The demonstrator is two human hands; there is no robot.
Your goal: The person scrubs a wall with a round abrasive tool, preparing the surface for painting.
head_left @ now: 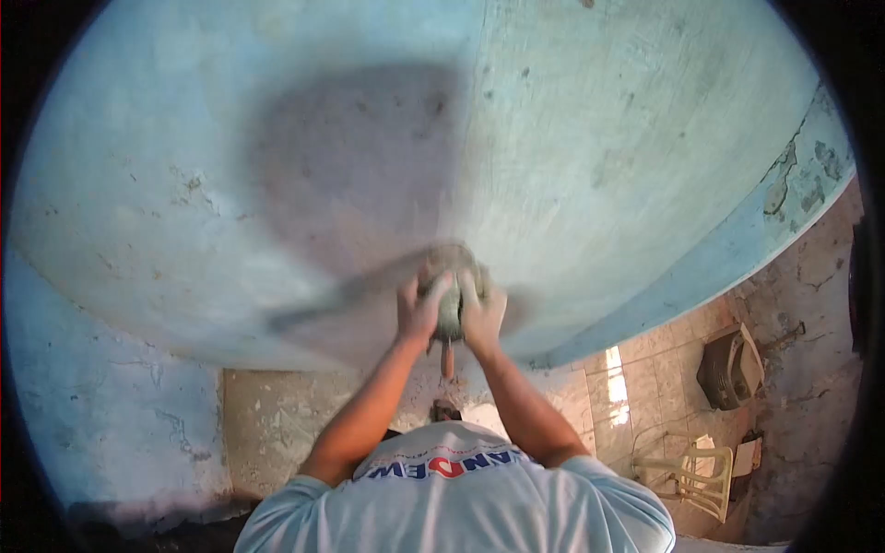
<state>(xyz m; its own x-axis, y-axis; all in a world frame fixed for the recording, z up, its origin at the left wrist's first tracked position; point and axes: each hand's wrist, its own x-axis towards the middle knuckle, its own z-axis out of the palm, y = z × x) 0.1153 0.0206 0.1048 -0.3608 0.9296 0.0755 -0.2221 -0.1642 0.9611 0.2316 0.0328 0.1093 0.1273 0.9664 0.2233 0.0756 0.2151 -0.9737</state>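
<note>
Both my hands are raised in front of my chest, close to a pale blue-green wall point(572, 166). My left hand point(419, 309) and my right hand point(483, 311) curl around the two sides of a grey-green lump point(449, 318). Its material is not clear. The fingers look dusted with pale grey. Below the lump, a reddish-brown handle point(448, 361) points down toward my body; what it belongs to is hidden by the hands. A grey, blurred edge shows just above my fingertips.
A cream plastic chair point(710, 475) stands at lower right on the tiled floor. Beyond it is a dark, boxy object point(728, 369) like an old television. Cracked, peeling plaster point(784, 180) marks the wall's right edge. My shadow falls on the wall.
</note>
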